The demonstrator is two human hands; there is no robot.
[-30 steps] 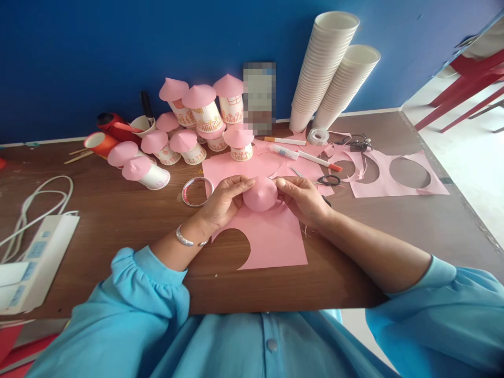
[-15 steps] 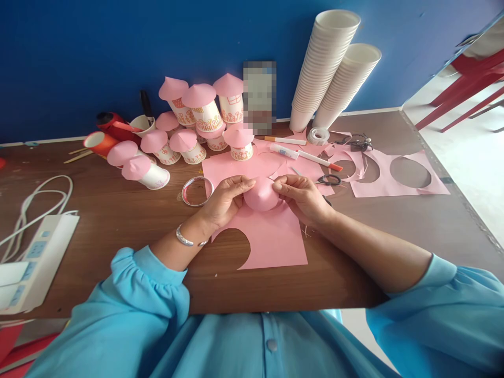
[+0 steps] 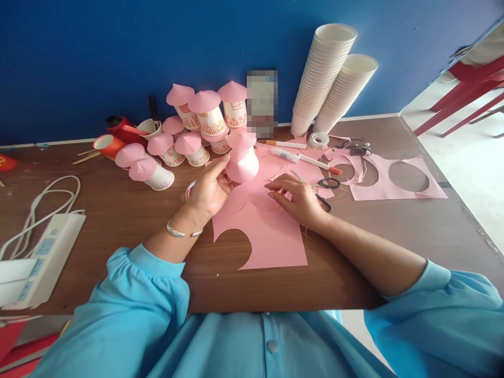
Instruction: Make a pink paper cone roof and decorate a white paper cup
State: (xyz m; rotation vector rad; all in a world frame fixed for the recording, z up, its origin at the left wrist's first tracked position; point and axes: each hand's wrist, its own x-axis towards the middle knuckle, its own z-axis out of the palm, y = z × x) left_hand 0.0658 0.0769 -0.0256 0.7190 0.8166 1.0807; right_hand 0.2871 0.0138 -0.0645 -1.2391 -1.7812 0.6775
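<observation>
My left hand [image 3: 210, 189] holds a pink paper cone [image 3: 242, 167] by its left edge, with the thumb on top and the fingers partly underneath. Just behind the cone stands a small paper cup with a pink cone roof, mostly covered by it. My right hand [image 3: 293, 198] hovers over or rests on a pink paper sheet [image 3: 277, 239], empty, its fingers loosely stretched and a little apart. Black-handled scissors [image 3: 328, 182] lie right beside it. A curved notch is cut from the sheet's left side.
Several roofed, drawn-on cups [image 3: 207, 118] crowd the back left. Two tall stacks of white paper cups [image 3: 325, 73] lean at the wall. Markers [image 3: 285, 154], clear tape [image 3: 318, 140] and cut pink scraps [image 3: 381, 181] lie behind and right. A power strip [image 3: 45, 257] sits far left.
My left hand has carried the pink cone up and left, towards the roofed cups, and tilted it. My right hand has let go of it and stays over the sheet.
</observation>
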